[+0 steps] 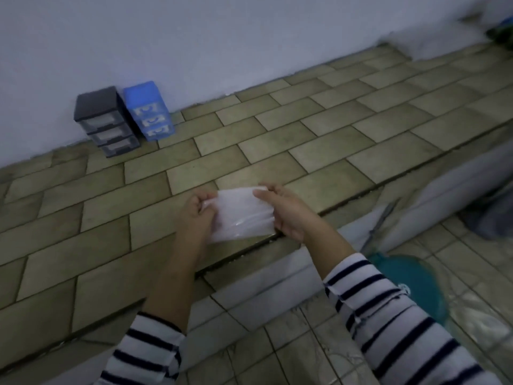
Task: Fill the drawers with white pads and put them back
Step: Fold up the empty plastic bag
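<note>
the left hand (195,211) has its fingers curled around the left end of a clear packet of white pads (241,215), and the right hand (280,211) pinches the right end, thumb on top and fingers underneath. the packet is stretched between them, lifted just above the near edge of a tiled counter (305,129). holding it by both ends like this looks like a way to pull the wrapper open or get at the pads inside, though the picture is too blurred to tell whether it is already torn.

striped sleeves (388,315) cover both forearms lower down. the drawers sit well apart from the hands, at the far left against the wall (194,37): a black drawer unit (107,122) and, touching its right side, a blue drawer unit (150,112). all the drawers seem pushed in, so none is out for filling yet.

the stretch of counter between the packet and the units shows only tiles, so nothing seems to block a reach toward them. on the floor at the near right is a teal round thing (408,282) i can't identify.
</note>
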